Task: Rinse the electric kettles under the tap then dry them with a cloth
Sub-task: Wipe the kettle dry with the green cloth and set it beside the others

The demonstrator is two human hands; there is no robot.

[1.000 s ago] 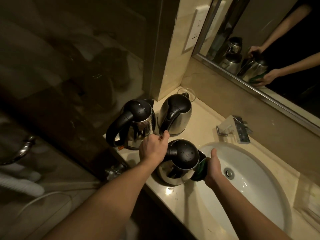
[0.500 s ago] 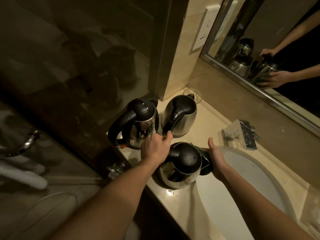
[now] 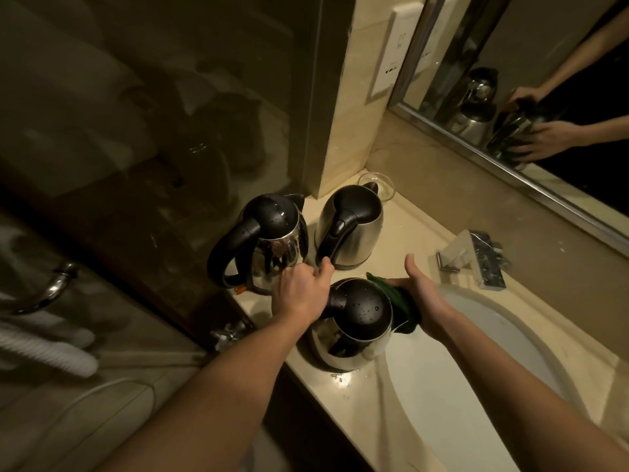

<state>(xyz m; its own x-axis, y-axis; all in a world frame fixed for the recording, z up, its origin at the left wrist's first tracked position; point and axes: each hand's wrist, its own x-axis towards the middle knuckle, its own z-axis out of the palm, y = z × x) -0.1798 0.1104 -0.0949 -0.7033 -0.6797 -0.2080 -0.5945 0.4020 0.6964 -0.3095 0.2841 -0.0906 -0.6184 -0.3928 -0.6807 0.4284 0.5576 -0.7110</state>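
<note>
Three steel kettles with black lids stand on the beige counter. The near kettle (image 3: 354, 321) sits at the sink's left edge, its lid beaded with water. My left hand (image 3: 301, 292) grips its black handle from the left. My right hand (image 3: 423, 298) presses a dark green cloth (image 3: 403, 306) against the kettle's right side, thumb raised. Behind stand a kettle with a big looped handle (image 3: 269, 238) and a second one (image 3: 352, 226) to its right.
The white oval sink (image 3: 476, 362) lies to the right, with a square chrome tap (image 3: 476, 258) behind it. A clear glass dish (image 3: 383, 185) sits in the corner. A mirror (image 3: 531, 97) hangs above the counter. Left of the counter is a dark glass partition.
My right hand has slid the green cloth up and around the near kettle's right side, from the front toward the back. My left hand has stayed on the handle.
</note>
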